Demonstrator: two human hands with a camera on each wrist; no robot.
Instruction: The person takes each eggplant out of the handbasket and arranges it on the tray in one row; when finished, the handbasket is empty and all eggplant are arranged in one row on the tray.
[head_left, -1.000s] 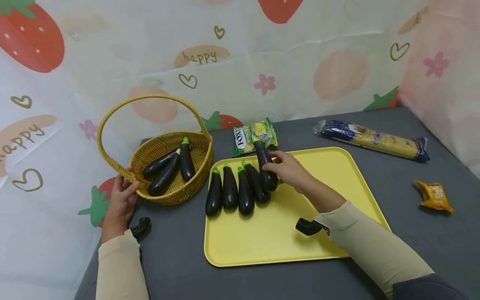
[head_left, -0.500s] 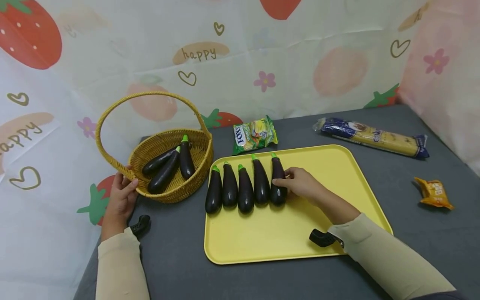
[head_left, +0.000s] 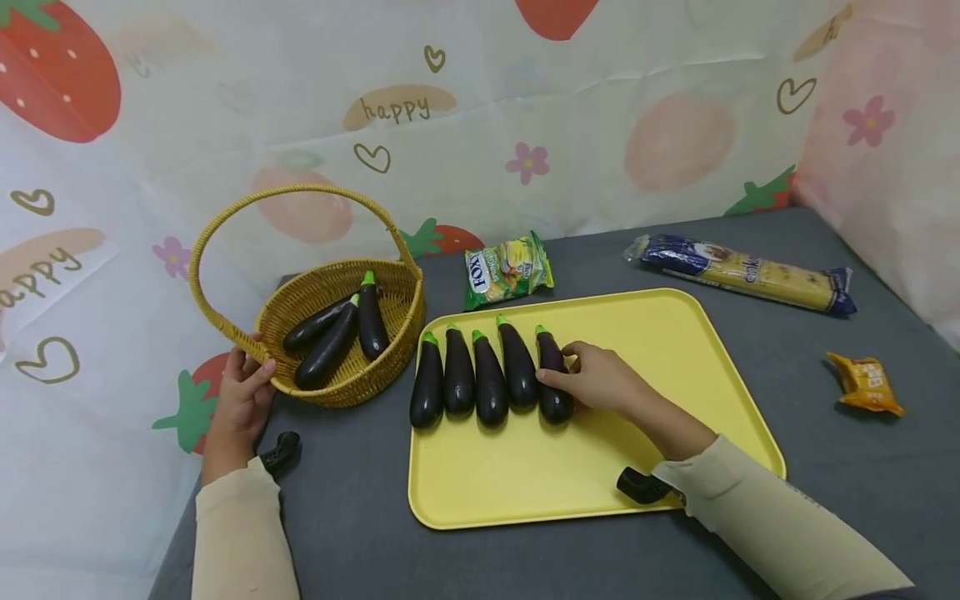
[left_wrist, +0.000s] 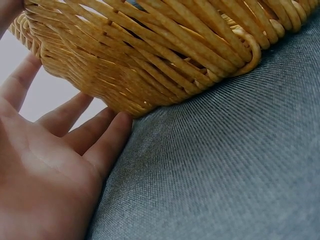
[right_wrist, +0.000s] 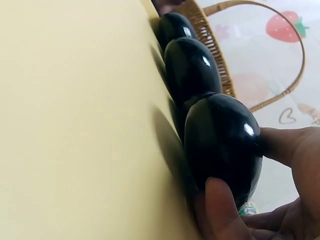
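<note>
In the head view, my right hand point(head_left: 600, 379) grips the rightmost eggplant point(head_left: 552, 379) of a row on the yellow tray point(head_left: 525, 483). The right wrist view shows thumb and fingers on either side of this dark, glossy eggplant point(right_wrist: 222, 145). Left of it lie several more eggplants point(head_left: 490, 382), their green stem ends pointing to the back. My left hand point(head_left: 243, 400) holds the near left rim of a wicker basket point(head_left: 352, 392), which has a tall handle and three eggplants inside. In the left wrist view, fingers point(left_wrist: 107, 140) touch the basket's woven side point(left_wrist: 150, 65).
Behind the tray lies a green snack packet point(head_left: 508, 271). A long blue and yellow noodle-like pack point(head_left: 742, 271) is at the back right, and a small orange packet point(head_left: 866, 383) to the tray's right. A printed cloth point(head_left: 450, 192) hangs behind the grey table point(head_left: 352, 517).
My right hand has lowered its eggplant to the right end of the row and drawn it slightly nearer. The neighbouring eggplant now lies straighter. My left hand stays on the basket.
</note>
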